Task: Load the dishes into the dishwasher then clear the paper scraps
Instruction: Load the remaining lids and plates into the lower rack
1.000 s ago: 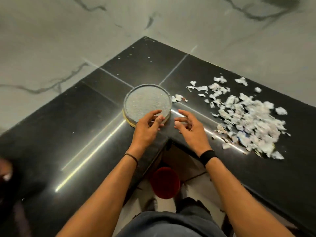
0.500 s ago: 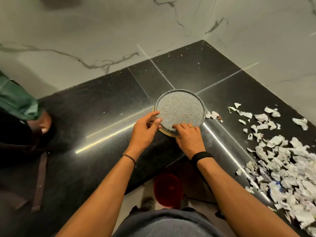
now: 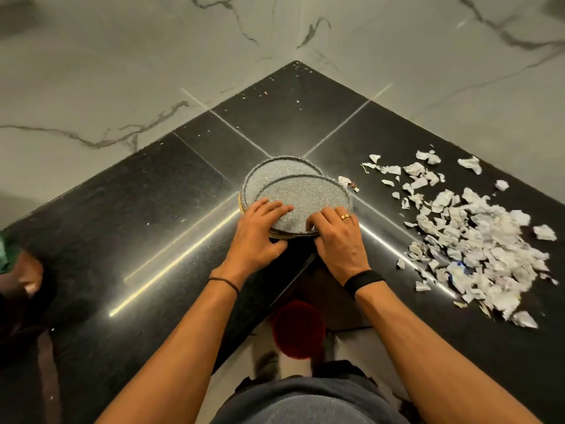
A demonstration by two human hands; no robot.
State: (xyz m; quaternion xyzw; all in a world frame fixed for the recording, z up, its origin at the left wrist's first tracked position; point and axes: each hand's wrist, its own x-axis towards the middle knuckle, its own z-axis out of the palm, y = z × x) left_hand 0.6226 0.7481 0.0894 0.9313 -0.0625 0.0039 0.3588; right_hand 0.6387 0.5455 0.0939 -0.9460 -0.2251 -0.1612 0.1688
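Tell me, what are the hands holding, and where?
The top grey speckled plate, by its near rim: left hand and right hand both grip that edge.

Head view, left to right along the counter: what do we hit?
left hand → right hand → pile of paper scraps. The speckled grey plates lie under both hands, so they are left out of the order.

Both bare forearms reaching forward and converging, left hand (image 3: 260,232) pinching the near rim of a plate (image 3: 305,194), fingers lying flat on top, thumb below, right hand (image 3: 337,237) curling its fingers over the same rim
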